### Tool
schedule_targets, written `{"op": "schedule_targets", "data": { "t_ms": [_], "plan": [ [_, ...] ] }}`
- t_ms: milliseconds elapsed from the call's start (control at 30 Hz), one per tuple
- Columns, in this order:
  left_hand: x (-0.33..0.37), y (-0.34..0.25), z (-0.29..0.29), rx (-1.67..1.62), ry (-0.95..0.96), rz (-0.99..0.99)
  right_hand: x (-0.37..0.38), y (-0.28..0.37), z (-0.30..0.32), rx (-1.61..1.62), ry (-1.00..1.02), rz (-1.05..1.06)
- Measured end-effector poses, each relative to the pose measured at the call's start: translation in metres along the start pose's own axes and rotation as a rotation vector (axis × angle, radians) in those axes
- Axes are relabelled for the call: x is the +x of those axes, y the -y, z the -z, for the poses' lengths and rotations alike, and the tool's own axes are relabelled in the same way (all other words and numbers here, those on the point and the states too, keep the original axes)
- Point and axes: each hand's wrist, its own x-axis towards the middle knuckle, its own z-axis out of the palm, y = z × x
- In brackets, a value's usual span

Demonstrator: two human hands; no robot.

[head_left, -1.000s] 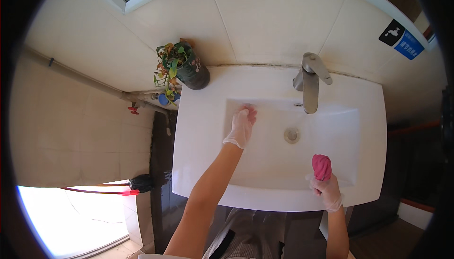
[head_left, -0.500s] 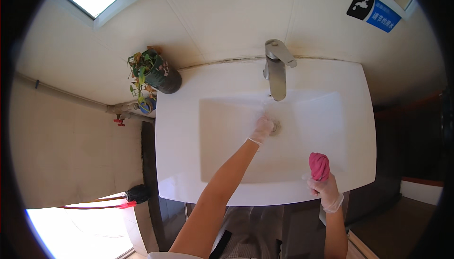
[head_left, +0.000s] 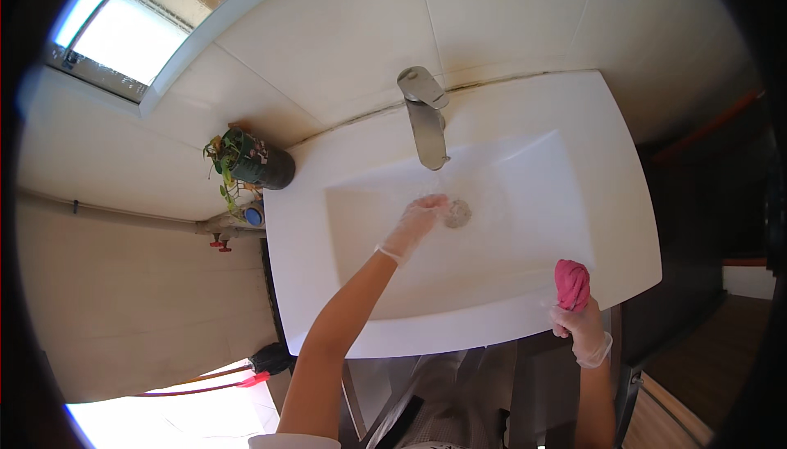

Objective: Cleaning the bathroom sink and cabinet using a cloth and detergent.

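"One cloth [head_left: 572,285]: where?"

"Your right fingers [head_left: 561,319] grip it over the sink's front rim [head_left: 467,330]; your left fingers [head_left: 433,203], loosely bent, seem empty beside the drain [head_left: 459,214]. I'd rub gently there."

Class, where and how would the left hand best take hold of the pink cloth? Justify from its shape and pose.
Probably by the bunched, rounded upper part of the pink cloth, coming from the left: the right hand grips it lower down, leaving that bulge exposed, and the left hand is on that side.
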Motion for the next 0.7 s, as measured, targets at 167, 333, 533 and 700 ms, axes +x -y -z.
{"op": "schedule_targets", "data": {
  "t_ms": [167, 333, 533, 700],
  "plan": [
    [-0.030, 0.019, 0.088, 1.161, -0.437, -0.391, 0.000, -0.003, 0.002, 0.005, -0.037, 0.016],
    [0.031, 0.075, 0.080, 0.875, -0.440, -0.630, -0.002, -0.001, -0.005, 0.032, 0.009, 0.031],
    [0.038, 0.006, -0.004, -0.416, 0.034, 0.024, -0.013, 0.004, 0.001, 0.030, -0.044, 0.009],
    [0.036, 0.005, -0.010, -0.585, 0.383, 0.170, -0.012, 0.011, -0.010, 0.082, -0.052, 0.091]
  ]
}}
